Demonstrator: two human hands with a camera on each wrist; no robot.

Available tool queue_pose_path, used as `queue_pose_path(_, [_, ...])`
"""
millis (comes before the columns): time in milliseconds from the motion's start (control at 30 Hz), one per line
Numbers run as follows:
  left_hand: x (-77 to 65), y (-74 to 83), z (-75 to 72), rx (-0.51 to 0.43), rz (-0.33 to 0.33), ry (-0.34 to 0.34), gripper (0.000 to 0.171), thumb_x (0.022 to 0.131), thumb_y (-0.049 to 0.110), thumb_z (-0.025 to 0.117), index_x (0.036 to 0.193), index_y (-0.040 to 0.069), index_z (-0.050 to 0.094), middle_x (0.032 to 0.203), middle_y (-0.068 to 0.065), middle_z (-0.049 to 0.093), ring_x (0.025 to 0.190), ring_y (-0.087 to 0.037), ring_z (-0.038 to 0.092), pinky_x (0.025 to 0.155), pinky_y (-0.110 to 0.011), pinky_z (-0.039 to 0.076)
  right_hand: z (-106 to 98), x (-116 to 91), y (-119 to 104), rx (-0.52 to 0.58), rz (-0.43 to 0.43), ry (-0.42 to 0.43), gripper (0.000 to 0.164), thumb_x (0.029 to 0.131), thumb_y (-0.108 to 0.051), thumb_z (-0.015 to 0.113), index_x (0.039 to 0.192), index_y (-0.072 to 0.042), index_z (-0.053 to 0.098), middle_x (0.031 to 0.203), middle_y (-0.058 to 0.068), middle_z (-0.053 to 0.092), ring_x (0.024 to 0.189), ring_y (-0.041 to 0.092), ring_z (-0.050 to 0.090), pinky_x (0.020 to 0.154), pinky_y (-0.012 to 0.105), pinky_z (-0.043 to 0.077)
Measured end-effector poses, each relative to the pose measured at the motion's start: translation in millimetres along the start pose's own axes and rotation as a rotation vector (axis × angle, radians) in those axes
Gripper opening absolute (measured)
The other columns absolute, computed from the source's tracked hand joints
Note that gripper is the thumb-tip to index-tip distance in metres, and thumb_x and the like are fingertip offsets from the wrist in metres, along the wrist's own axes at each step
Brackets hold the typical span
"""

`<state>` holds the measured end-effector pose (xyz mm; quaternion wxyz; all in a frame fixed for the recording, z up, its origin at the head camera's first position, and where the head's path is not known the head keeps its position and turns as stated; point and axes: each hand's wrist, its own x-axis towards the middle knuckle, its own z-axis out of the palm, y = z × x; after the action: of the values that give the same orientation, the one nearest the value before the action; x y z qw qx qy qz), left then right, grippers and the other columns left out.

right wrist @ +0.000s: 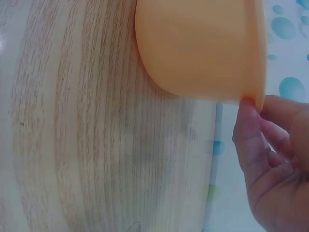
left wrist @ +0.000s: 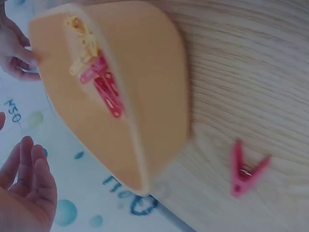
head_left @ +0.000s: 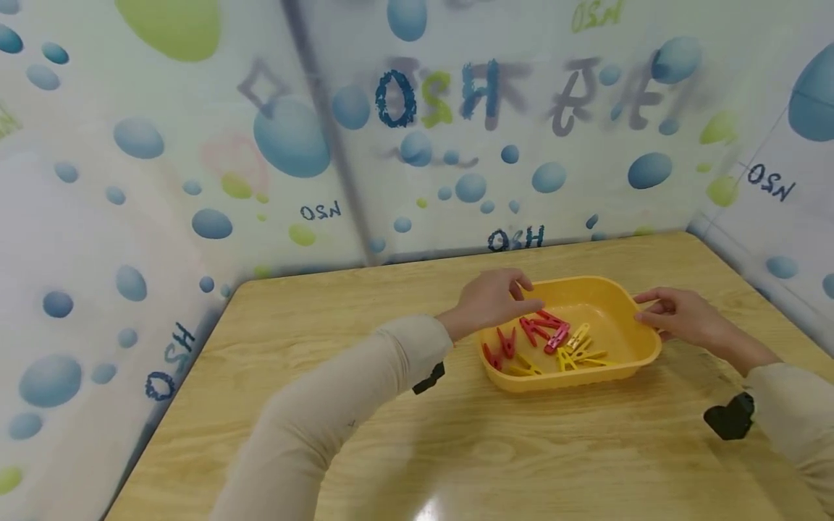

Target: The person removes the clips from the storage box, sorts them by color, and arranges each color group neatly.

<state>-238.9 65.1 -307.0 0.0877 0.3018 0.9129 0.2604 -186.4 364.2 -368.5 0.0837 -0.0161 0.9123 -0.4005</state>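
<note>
Yellow tray (head_left: 619,329) on the bench (head_left: 554,456), right of its middle and toward the far edge, holding 2 colour groups of clothespins. The red and pink clothespins (head_left: 557,337) lie from the left end to the middle of the tray floor; the yellow clothespins (head_left: 577,337) lie chiefly in the middle and along the near side, several overlapping. At the tray's right end, the right hand (head_left: 687,317) grips the rim, its fingers and thumb pinching the wall between them. Over the left end hangs the left hand (head_left: 491,298), its fingers loosely bent, parted from the thumb and holding nothing. The left wrist view shows 1 loose pink clothespin (left wrist: 240,186) on the bench, outside the tray and near its wall, with its 2 legs spread in a V. Both forearms wear pale sleeves (head_left: 339,398), with a dark object (head_left: 731,417) below each cuff. Behind the bench stands a pale backdrop (head_left: 456,210) printed with blue and green drops and lettering.
</note>
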Motion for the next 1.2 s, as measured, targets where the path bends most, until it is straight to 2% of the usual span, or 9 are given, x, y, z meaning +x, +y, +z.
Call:
queue_pose_path(133, [14.0, 17.7, 7.4, 0.005, 0.074, -0.077, 0.034, 0.082, 0.041, 0.06, 0.106, 0.017, 0.059, 0.081, 0.01, 0.057, 0.066, -0.003, 0.052, 0.055, -0.016, 0.042, 0, 2, 0, 0.003, -0.009, -0.005, 0.055, 0.088, -0.026, 0.056, 0.122, 0.013, 0.037, 0.091, 0.016, 0.058, 0.073, 0.022, 0.06, 0.061, 0.032, 0.051])
queue_pose_path(267, [30.5, 26.7, 13.8, 0.0, 0.149, -0.159, 0.035, 0.084, 0.037, 0.059, 0.111, 0.015, 0.056, 0.087, 0.008, 0.057, 0.071, -0.003, 0.052, 0.06, -0.013, 0.041, -1, 1, -1, 0.007, -0.015, -0.004, 0.055, 0.087, -0.025, 0.056, 0.122, 0.013, 0.037, 0.09, 0.016, 0.058, 0.073, 0.022, 0.06, 0.061, 0.032, 0.051])
queue_pose_path(400, [46.2, 27.3, 19.4, -0.025, 0.222, -0.215, 0.037, 0.085, 0.033, 0.058, 0.115, 0.012, 0.054, 0.091, 0.004, 0.058, 0.076, -0.005, 0.053, 0.062, -0.012, 0.042, -2, 1, -2, 0.001, -0.015, 0.005, 0.051, 0.088, -0.022, 0.055, 0.122, 0.013, 0.038, 0.09, 0.016, 0.059, 0.073, 0.022, 0.06, 0.061, 0.032, 0.051])
queue_pose_path(533, [59.3, 22.3, 24.0, -0.05, 0.256, -0.267, 0.037, 0.086, 0.028, 0.058, 0.117, 0.009, 0.053, 0.094, 0.001, 0.057, 0.081, -0.008, 0.052, 0.06, -0.013, 0.043, -1, 2, -3, -0.016, -0.017, 0.009, 0.05, 0.088, -0.021, 0.056, 0.121, 0.012, 0.039, 0.089, 0.015, 0.06, 0.071, 0.02, 0.06, 0.06, 0.032, 0.051])
queue_pose_path(667, [71.3, 17.4, 27.7, -0.052, 0.257, -0.316, 0.039, 0.085, 0.027, 0.059, 0.119, 0.009, 0.053, 0.096, 0.0, 0.055, 0.083, -0.009, 0.051, 0.061, -0.014, 0.044, -2, 3, -3, -0.019, -0.018, 0.009, 0.047, 0.088, -0.018, 0.056, 0.121, 0.012, 0.039, 0.089, 0.014, 0.06, 0.071, 0.02, 0.059, 0.06, 0.031, 0.051])
queue_pose_path(833, [83.3, 14.6, 33.7, -0.015, 0.226, -0.364, 0.039, 0.084, 0.026, 0.061, 0.118, 0.011, 0.054, 0.096, 0.0, 0.056, 0.083, -0.009, 0.052, 0.064, -0.014, 0.044, -3, 3, -3, -0.008, -0.017, 0.009, 0.048, 0.087, -0.019, 0.057, 0.12, 0.012, 0.04, 0.088, 0.014, 0.059, 0.071, 0.02, 0.059, 0.06, 0.032, 0.051])
queue_pose_path(1000, [91.4, 10.7, 43.3, 0.012, 0.195, -0.428, 0.037, 0.083, 0.024, 0.063, 0.116, 0.011, 0.056, 0.095, 0.0, 0.057, 0.083, -0.009, 0.052, 0.066, -0.014, 0.042, -3, 3, -2, 0.009, -0.016, 0.01, 0.048, 0.087, -0.018, 0.057, 0.12, 0.012, 0.04, 0.088, 0.014, 0.06, 0.072, 0.02, 0.059, 0.06, 0.032, 0.051])
queue_pose_path(1200, [98.6, 7.1, 57.3, -0.01, 0.157, -0.498, 0.031, 0.081, 0.02, 0.065, 0.11, 0.011, 0.058, 0.092, 0.0, 0.058, 0.08, -0.009, 0.054, 0.066, -0.013, 0.043, -3, 2, 1, 0.033, -0.014, 0.008, 0.047, 0.087, -0.018, 0.057, 0.12, 0.012, 0.04, 0.088, 0.014, 0.06, 0.072, 0.021, 0.06, 0.06, 0.031, 0.051])
